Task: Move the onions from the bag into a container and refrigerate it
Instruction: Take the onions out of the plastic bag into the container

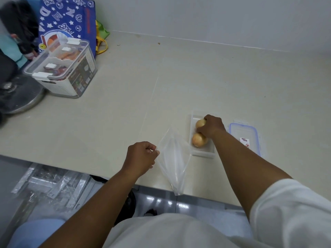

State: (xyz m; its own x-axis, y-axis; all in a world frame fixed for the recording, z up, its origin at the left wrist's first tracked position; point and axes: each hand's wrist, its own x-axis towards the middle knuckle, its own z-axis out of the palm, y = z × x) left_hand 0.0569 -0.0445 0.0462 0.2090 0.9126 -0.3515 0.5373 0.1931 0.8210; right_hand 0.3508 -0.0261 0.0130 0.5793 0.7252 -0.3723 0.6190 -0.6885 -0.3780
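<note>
A person in a white shirt leans over a pale countertop [161,90], both bare forearms reaching forward. Nearest, the left hand [141,157] is curled closed, pinching the upper edge of a clear plastic bag [172,161]. The bag hangs slack from that pinch and slants down to the counter's near edge; it looks empty. Just right of the bag, between the two hands, sits a small clear rectangular container [202,153] on the counter. Two yellow onions lie inside it, one behind the other. The near onion [199,139] rests free in the container. The right hand [211,127] is closed over the far onion [200,123], fingers wrapped around its right side, holding it inside the container. Right of that hand, a clear lid [244,136] with a blue rim lies flat on the counter, just beside the container. Far off to the left of the left hand, near the back, stands a white slotted storage box [71,76] with a clear clip lid, and behind it a blue patterned tote bag [68,17] against the wall.
</note>
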